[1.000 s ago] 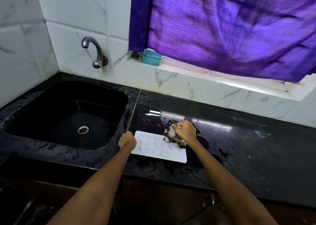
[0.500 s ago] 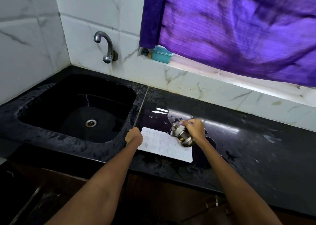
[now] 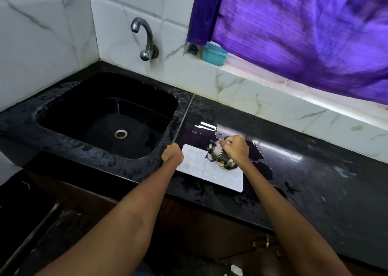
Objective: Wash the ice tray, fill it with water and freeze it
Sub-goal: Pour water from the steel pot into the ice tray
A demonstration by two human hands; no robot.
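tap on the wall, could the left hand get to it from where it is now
Probably yes: nothing stands between the left hand and the tap, only the open sink. But it would first have to let go of the ice tray.

The left edge of the white rectangular plastic ice tray (image 3: 212, 174) is covered by the curled left hand (image 3: 172, 155). Its upper right corner is hidden behind the small tilted steel pot (image 3: 220, 157) gripped by the right hand (image 3: 234, 149). Water level in the cells cannot be made out.

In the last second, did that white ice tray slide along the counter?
No. The ice tray still lies just right of the counter seam, beside the sink.
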